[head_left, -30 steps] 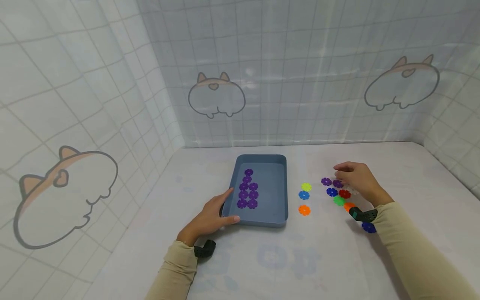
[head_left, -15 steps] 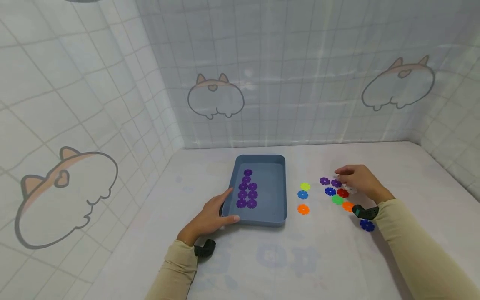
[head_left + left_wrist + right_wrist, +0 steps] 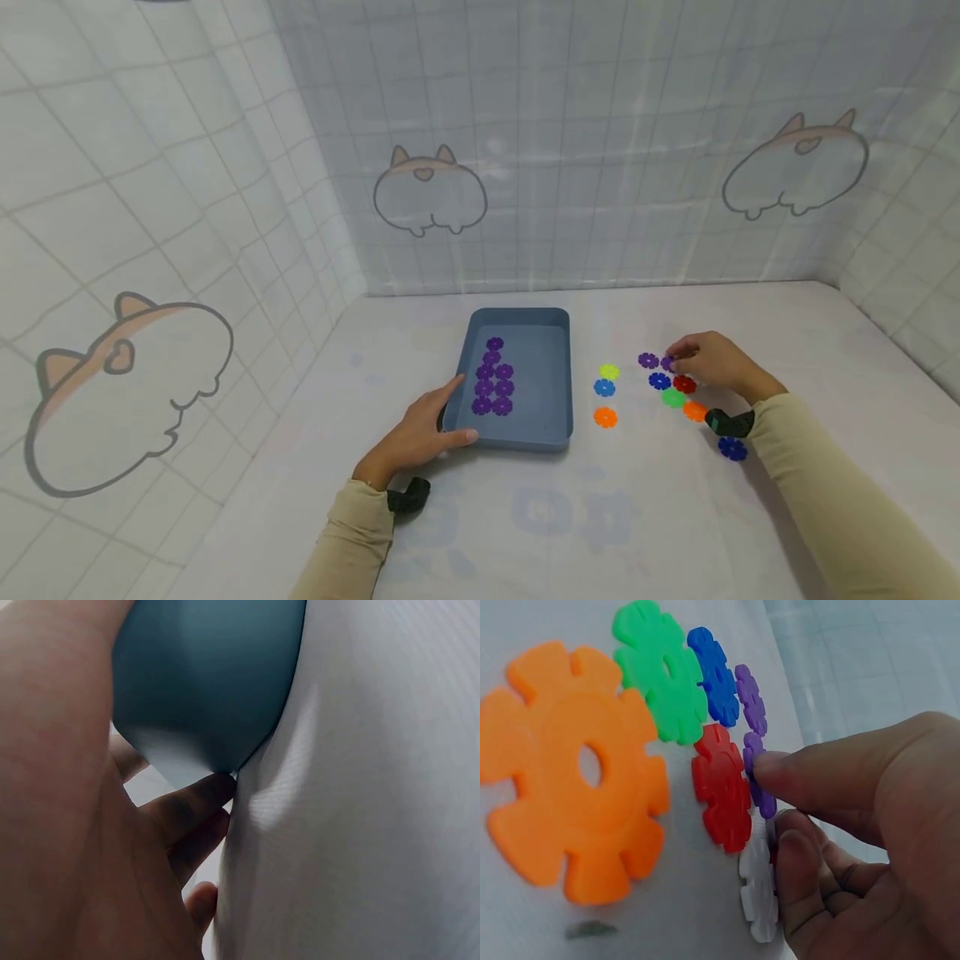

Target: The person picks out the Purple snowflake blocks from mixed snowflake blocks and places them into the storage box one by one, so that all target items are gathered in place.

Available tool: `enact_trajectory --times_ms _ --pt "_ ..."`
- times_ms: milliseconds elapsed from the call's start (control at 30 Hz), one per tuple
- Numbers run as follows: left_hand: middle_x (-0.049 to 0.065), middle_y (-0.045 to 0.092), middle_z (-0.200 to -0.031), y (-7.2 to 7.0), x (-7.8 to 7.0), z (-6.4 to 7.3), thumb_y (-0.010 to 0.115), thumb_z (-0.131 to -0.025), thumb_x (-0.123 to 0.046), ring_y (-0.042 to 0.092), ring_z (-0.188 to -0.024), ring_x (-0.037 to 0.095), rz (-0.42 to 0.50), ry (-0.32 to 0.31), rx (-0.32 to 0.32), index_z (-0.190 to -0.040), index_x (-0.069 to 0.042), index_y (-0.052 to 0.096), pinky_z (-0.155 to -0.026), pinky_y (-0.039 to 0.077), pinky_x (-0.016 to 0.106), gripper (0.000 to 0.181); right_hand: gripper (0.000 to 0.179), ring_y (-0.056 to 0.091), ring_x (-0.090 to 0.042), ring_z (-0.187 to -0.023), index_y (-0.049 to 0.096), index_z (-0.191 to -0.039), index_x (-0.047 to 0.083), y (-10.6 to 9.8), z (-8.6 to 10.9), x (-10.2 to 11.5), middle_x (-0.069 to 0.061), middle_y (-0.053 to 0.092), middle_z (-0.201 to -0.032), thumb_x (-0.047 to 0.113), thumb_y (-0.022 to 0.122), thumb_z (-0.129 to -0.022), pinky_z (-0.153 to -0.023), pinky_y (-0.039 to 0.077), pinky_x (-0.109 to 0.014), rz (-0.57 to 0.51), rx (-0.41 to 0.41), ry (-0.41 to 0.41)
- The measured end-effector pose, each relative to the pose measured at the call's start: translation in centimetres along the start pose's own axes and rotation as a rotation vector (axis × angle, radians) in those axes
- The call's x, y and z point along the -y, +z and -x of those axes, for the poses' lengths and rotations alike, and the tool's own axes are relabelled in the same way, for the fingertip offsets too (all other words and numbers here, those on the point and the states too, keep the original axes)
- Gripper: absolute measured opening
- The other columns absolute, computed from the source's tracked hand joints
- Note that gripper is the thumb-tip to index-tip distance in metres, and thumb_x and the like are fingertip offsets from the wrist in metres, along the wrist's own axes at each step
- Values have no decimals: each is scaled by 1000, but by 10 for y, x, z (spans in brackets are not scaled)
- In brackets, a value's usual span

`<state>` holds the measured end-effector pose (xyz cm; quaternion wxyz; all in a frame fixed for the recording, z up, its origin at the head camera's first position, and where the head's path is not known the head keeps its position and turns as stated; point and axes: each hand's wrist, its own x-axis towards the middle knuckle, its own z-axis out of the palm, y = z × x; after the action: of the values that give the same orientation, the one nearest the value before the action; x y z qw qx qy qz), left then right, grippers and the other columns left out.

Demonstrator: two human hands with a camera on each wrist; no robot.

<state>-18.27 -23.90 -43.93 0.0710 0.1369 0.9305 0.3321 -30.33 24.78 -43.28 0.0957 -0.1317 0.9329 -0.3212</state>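
Observation:
My left hand (image 3: pixel 412 433) lies at the near left corner of a blue-grey tray (image 3: pixel 547 442), thumb along its front edge and forefinger along its left side. Its fingertips touch the tray's outer wall in the left wrist view. Inside the tray, purple notched plastic discs (image 3: pixel 505 388) lie in two columns. My right hand (image 3: pixel 712 362) pinches at a purple disc (image 3: pixel 759 780) on the table, thumb tip on it and forefinger at its edge. A second purple disc (image 3: pixel 648 360) lies just left of it. A white disc (image 3: pixel 759 892) sits below the curled fingers, hidden in the head view.
Near the right hand lie a blue disc (image 3: pixel 659 381), a red disc (image 3: pixel 684 384), a green disc (image 3: pixel 673 398), an orange disc (image 3: pixel 694 412) and a dark blue disc (image 3: pixel 732 449). Yellow (image 3: pixel 609 372), light blue and orange discs line up right of the tray.
My right hand has moved slightly left and down from beside the purple disc, and its thumb and forefinger are now at that disc. The left hand and tray stay put.

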Motion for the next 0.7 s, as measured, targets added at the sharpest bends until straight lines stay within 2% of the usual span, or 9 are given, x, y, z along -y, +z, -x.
enact_trajectory --times_ms 233,467,700 --pt "5 24 -163 1 2 0 70 -86 -62 22 -148 32 5 -8 3 -162 -30 16 -115 21 61 99 33 60 -30 -94 63 -120 -7 -3 -2 4 -18 65 -108 16 65 -96 -91 51 -54 40 38 19" --pt "5 25 -163 1 3 -1 70 -86 -62 23 -148 32 5 -8 -6 -162 -31 17 -115 21 62 98 33 60 -31 -94 62 -118 -7 -5 0 9 -18 65 -107 18 65 -97 -91 51 -54 73 50 -3" --pt "5 24 -164 2 4 -2 69 -86 -63 22 -148 32 -10 -14 3 -162 -31 16 -115 21 62 98 35 61 -31 -94 62 -118 -9 -9 2 10 -19 65 -107 17 67 -95 -88 53 -51 53 84 -12"
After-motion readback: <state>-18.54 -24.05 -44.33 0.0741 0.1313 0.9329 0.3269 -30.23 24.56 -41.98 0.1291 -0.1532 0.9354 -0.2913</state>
